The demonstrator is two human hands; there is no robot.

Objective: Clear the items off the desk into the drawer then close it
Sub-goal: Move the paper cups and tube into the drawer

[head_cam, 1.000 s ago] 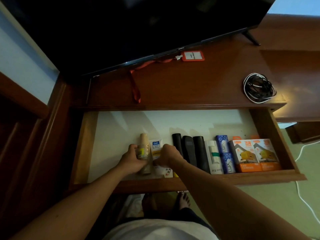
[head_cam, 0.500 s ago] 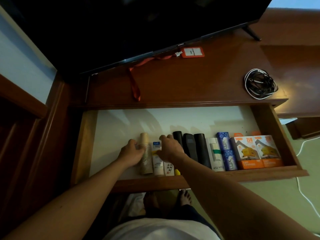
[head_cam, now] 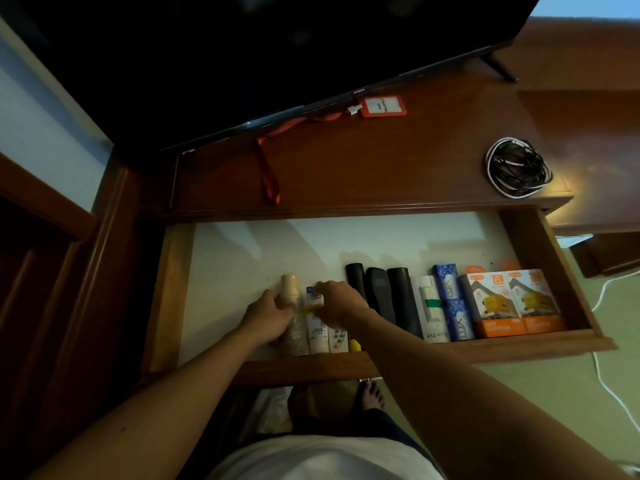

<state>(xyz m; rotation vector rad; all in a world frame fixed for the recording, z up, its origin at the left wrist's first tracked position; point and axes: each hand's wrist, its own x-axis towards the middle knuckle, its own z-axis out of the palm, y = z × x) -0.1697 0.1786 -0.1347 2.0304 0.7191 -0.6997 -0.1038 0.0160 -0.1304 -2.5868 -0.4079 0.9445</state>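
The drawer (head_cam: 540, 342) stands pulled out below the table (head_cam: 398, 161), and most of the clearing looks done; a neat row lies along its front wall: a stack of paper cups (head_cam: 292, 313), a white tube (head_cam: 317, 323), a small white remote (head_cam: 337, 339), three dark cases (head_cam: 384, 299), a pale box (head_cam: 431, 310), two blue soap boxes (head_cam: 452, 306) and two orange charger boxes (head_cam: 512, 303); still up on the table are a red lanyard with its badge (head_cam: 382, 106) and a coil of cable (head_cam: 517, 168), so I judge those two remain to be brought down before the drawer can be pushed shut. The left hand (head_cam: 268, 317) curls round the outer side of the cup stack, holding it against the tube; the right hand (head_cam: 341, 304) sits just beside it, its fingers bent down onto the top end of the tube, and whether they pinch it or only press it I cannot tell; the cups lie on their side between the left hand and the tube, at the left end of the row.
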